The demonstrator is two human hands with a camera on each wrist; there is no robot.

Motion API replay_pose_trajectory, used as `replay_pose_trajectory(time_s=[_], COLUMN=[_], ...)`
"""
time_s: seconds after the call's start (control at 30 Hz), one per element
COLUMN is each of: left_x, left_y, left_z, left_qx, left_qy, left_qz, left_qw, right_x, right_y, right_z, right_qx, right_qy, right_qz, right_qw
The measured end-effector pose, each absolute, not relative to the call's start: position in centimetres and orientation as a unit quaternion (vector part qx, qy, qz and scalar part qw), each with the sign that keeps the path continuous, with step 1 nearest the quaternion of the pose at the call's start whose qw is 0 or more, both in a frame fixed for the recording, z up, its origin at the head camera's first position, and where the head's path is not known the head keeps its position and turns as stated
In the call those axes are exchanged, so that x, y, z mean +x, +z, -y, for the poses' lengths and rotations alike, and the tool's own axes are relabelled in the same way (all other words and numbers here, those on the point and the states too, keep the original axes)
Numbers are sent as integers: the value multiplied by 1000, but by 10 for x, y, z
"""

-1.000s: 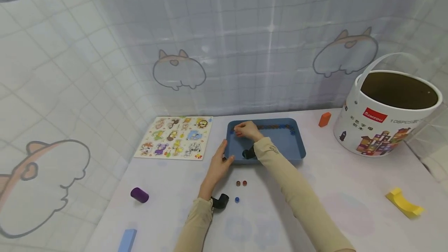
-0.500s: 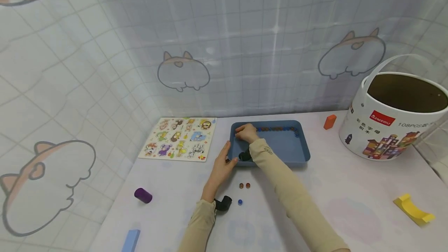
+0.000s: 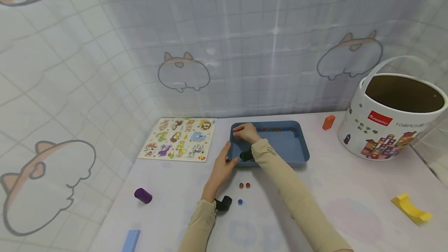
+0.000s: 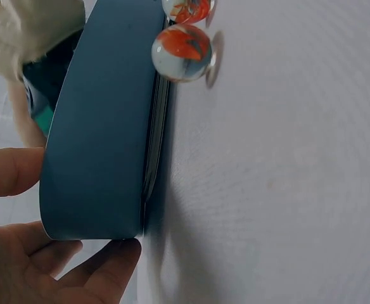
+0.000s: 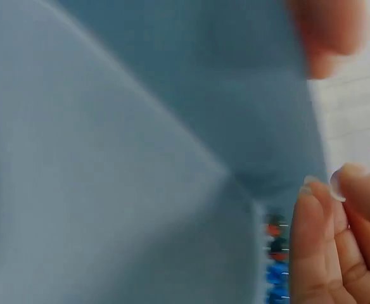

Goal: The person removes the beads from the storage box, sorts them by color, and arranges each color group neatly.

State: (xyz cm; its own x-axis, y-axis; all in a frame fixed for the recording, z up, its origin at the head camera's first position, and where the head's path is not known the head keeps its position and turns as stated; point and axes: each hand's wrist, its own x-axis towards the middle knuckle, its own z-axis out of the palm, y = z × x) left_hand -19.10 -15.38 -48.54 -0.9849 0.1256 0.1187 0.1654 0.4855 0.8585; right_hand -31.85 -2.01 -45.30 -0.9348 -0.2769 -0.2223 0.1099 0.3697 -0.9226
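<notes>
The right hand is hovering inside the far left corner of the tray, its thumb and fingers curling in and nearly meeting; whether they are pinching a marble, one cannot tell. The left hand is gripping the near left corner, its thumb resting at the near rim and its other fingers bending against the left wall. Inside the tray, a row of marbles is running along the far wall and turning nearer at the right end.

Since these are round and seemingly loose, a brush from the right fingers could be knocking the row out of line, and a tilt or tug from the left hand could be setting all of it rolling. On the bench, two orange-streaked marbles are lying side by side on the tray's near side, and a blue marble is sitting nearer still; a low sweep of the left wrist could be sending these away. Farther out, a puzzle board is lying left of the tray and a bucket is standing well to the right.
</notes>
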Motion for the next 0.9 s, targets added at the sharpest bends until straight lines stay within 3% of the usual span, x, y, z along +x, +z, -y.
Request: replay_pose_trajectory(time_s=[0.5, 0.9], left_x=[-196, -192], left_y=[-482, -485], left_z=[159, 154], left_qx=[-90, -89], left_qy=[-490, -490], left_qz=[866, 867], left_qw=[40, 31], right_x=[-309, -275], right_y=[-428, -415], right_z=[1, -12], right_qx=[-130, -175], right_qy=[-601, -624], right_qz=[-764, -734], right_qw=[194, 203])
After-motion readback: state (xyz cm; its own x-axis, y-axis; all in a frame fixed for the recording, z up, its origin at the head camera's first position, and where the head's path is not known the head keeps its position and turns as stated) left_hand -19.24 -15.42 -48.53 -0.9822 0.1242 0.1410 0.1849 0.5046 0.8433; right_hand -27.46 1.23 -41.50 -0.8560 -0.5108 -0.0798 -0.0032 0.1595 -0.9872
